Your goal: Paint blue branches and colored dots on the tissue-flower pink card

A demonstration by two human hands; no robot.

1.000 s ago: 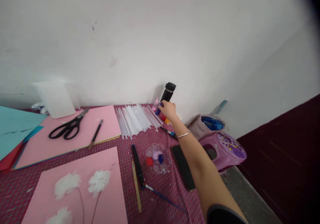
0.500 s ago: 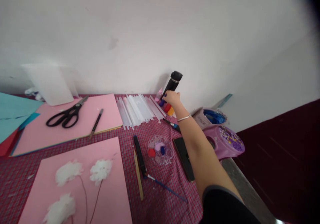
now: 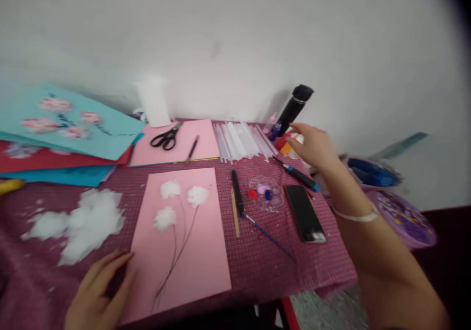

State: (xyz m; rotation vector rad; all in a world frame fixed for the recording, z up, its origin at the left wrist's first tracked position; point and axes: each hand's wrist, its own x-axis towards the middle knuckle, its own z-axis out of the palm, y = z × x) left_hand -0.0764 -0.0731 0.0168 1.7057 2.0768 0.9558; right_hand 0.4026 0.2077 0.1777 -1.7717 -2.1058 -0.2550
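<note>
Two bare hands in view, with the clock centre taken at the middle of the picture. At eight o'clock, the left hand (image 3: 94,298), loosely open, thumb and fingers spread apart. Holds, as far as can be seen, nothing; reaches with fingertips to the left edge of a pink sheet (image 3: 200,251). Touching this edge or only above it: cannot tell, because of blur. Flat on the table at seven o'clock, this same pink sheet, bearing three white flowers (image 3: 165,218) with thin stems.

At three o'clock, the right hand (image 3: 314,146), half open, with a gap between thumb and forefinger. Seems to grip nothing; its other fingers partly hidden. Just beside the fingertips, a red container (image 3: 283,139) and a yellow container (image 3: 286,148); contact not possible to tell. At two o'clock, a blue bottle (image 3: 275,131), upright, and near it a black flask (image 3: 292,110).

At four o'clock, a phone (image 3: 303,215). Between four and five o'clock, a clear palette (image 3: 277,200) with red, pale purple and dark blue paint. At five o'clock, a paintbrush (image 3: 272,238). At nine o'clock, black scissors (image 3: 169,138) on pink paper (image 3: 204,134). At eight o'clock, beyond the left hand, loose white cotton (image 3: 91,219).
</note>
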